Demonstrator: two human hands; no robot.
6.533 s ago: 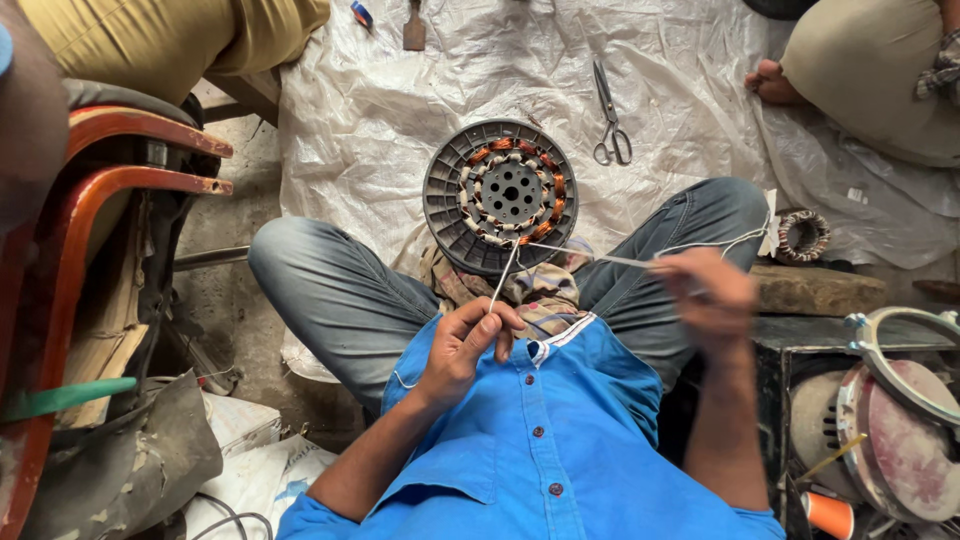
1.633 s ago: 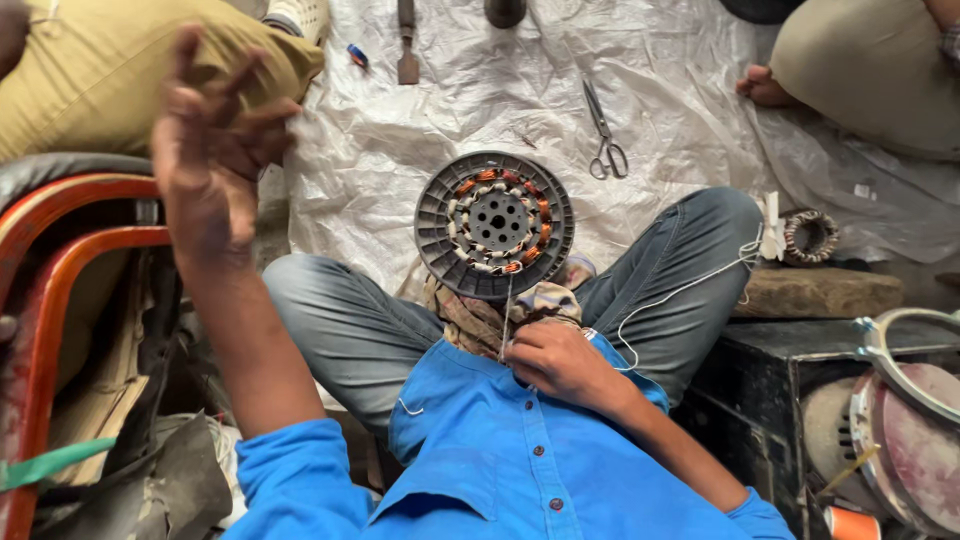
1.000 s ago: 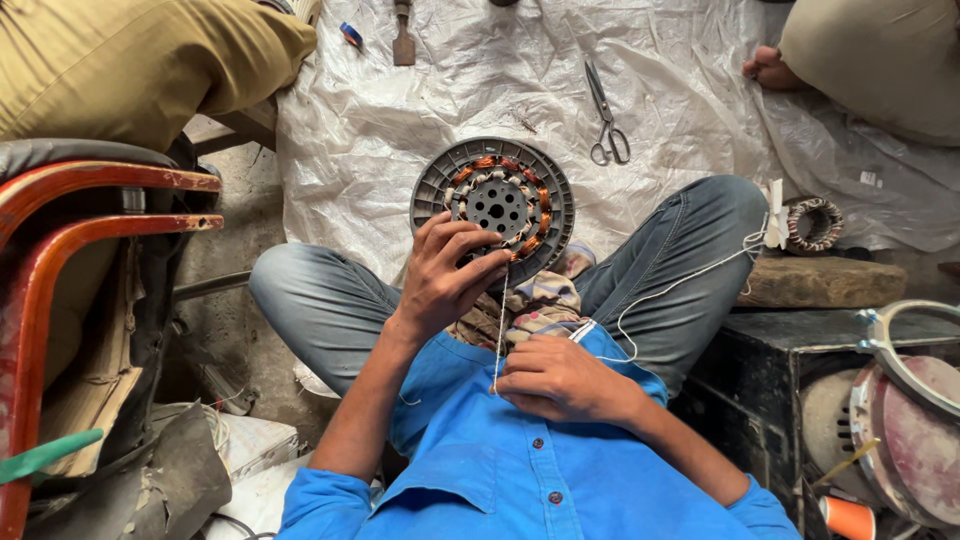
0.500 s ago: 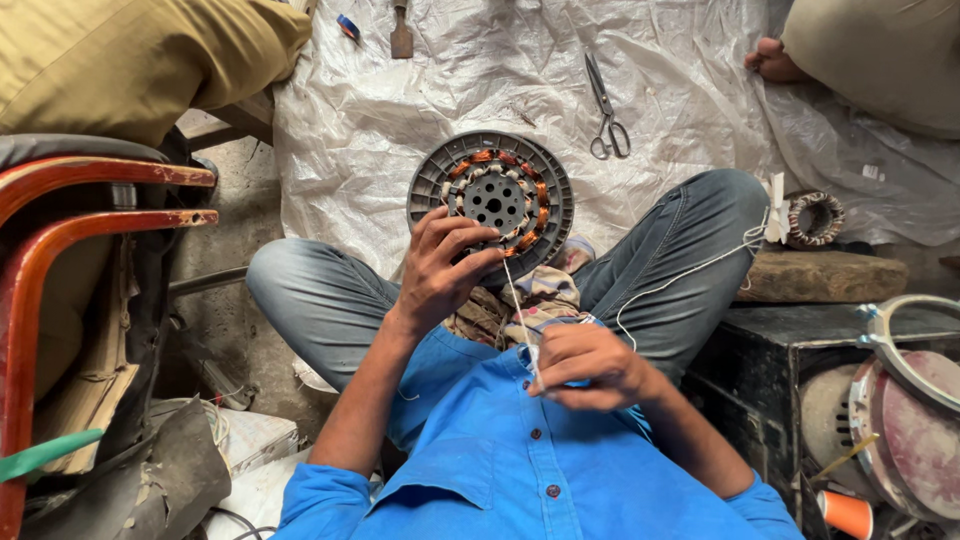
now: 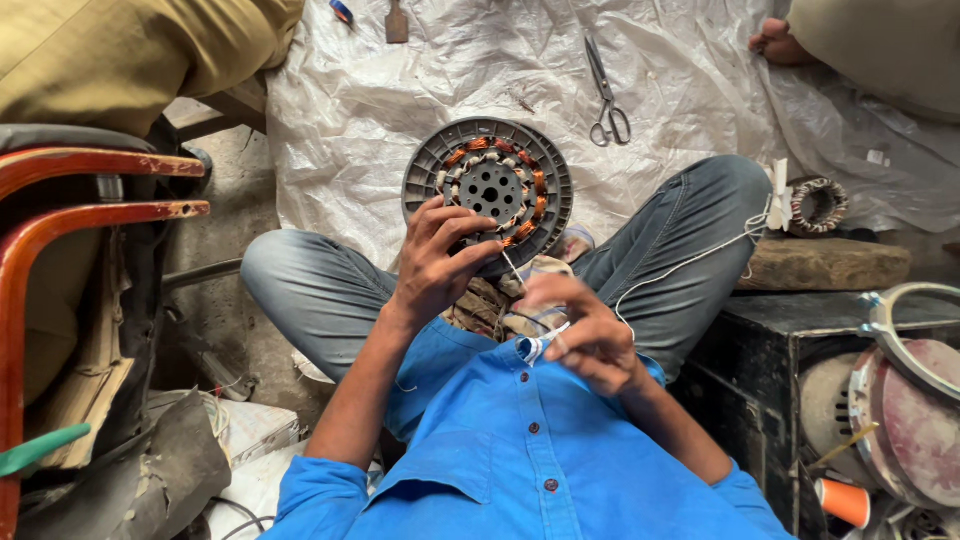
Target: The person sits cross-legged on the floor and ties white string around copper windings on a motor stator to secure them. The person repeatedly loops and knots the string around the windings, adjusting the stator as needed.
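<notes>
A round grey motor stator (image 5: 490, 190) with copper coils rests between my crossed legs on a white plastic sheet (image 5: 470, 70). My left hand (image 5: 437, 262) grips the stator's near rim, fingers over the coils. My right hand (image 5: 585, 335) is closer to my chest, pinching a white thread (image 5: 690, 262) and a small white-and-blue piece. The thread runs from the stator to that hand and trails over my right knee.
Scissors (image 5: 606, 95) lie on the sheet beyond the stator. A small coil ring (image 5: 818, 205) sits by a stone at right. A black box with a fan housing (image 5: 905, 390) stands at right, a red chair frame (image 5: 70, 200) at left. Other people sit at the top corners.
My left hand came down from the air at left onto the stator rim. My right hand drew the thread back from the stator toward my chest.
</notes>
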